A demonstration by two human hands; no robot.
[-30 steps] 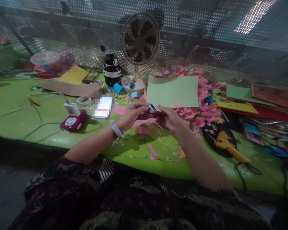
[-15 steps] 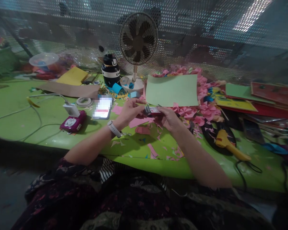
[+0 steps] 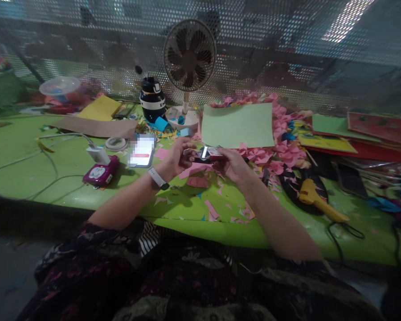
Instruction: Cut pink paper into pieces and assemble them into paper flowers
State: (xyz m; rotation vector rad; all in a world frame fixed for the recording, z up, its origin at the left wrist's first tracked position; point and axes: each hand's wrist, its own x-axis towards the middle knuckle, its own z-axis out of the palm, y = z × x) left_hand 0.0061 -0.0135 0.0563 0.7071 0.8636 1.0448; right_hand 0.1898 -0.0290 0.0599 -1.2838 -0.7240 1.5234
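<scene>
Between the front edge of the worktop [image 3: 183,207] and the pale green sheet [image 3: 237,127], a small pack [image 3: 216,153] is held up over the pink scraps [image 3: 197,182]. Its right end is gripped by the right hand [image 3: 237,167], thumb on top. The left hand [image 3: 177,157] is curled at the other end, but whether anything is pinched in it can't be told, tbh. Something bright and shiny shows at the pack's middle, too blurry to be named.

As for how it's best handled: the right hand should be used as the clamp, with only light pressure, since something this slim could probably be bent or slipped out of if squeezed hard. The fiddly stuff is better left to the left fingertips, moved slowly and in line with the pack rather than yanked sideways. If the label side is tilted up a bit, whatever is being worked on can be seen properly.

Height matters too imo. The pack is best held low over the worktop, so anything dropped isn't sent far. Small bits could easily be lost among those scraps, so a patch should be brushed bare first. Elbows are best kept clear of the phone [image 3: 142,152] and the glue gun [image 3: 321,203].
</scene>
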